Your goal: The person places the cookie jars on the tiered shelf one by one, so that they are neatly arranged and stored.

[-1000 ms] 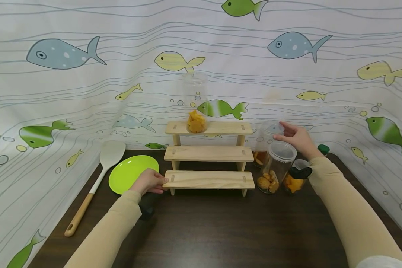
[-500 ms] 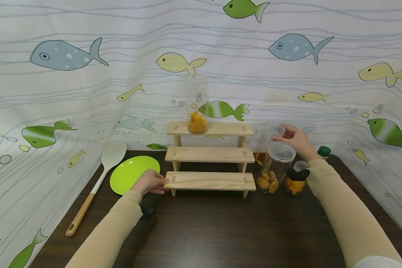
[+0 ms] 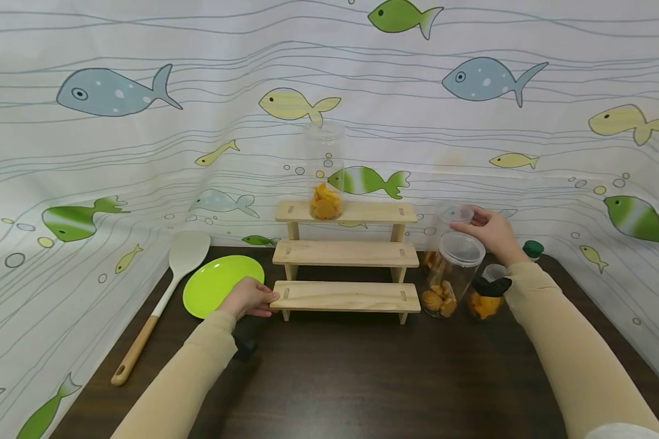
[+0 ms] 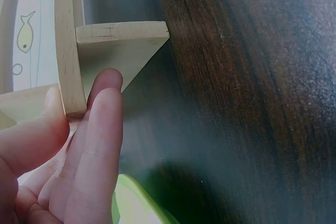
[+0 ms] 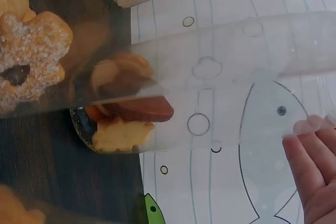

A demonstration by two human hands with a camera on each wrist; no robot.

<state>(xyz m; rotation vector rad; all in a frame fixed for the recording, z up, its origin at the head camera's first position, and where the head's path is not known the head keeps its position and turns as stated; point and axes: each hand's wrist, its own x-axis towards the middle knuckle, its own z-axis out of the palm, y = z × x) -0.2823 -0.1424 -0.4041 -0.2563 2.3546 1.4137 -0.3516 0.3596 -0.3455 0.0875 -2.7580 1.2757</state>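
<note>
My left hand (image 3: 249,297) pinches the left end of the lowest step of a three-tier wooden display rack (image 3: 346,296). In the left wrist view the thumb lies on the upper side of the step and the straight fingers (image 4: 102,135) reach underneath. My right hand (image 3: 490,231) holds a clear jar (image 3: 454,213) near its top, at the right of the rack, thumb in front and fingers behind. Cookies (image 5: 126,114) lie in the bottom of this jar. A second clear jar (image 3: 461,250) of cookies stands upright in front and partly hides it.
Another jar (image 3: 325,164) with orange cookies stands on the top step. A smaller container (image 3: 486,302) and a green-capped bottle (image 3: 533,250) stand at the right. Left lie a green plate (image 3: 219,280) and a turner (image 3: 162,305). A fish-print cloth (image 3: 395,97) surrounds the dark table (image 3: 351,378).
The head view has shifted slightly, so the scene sits a little lower and to the right. Both hands keep their places on the rack and the jar.
</note>
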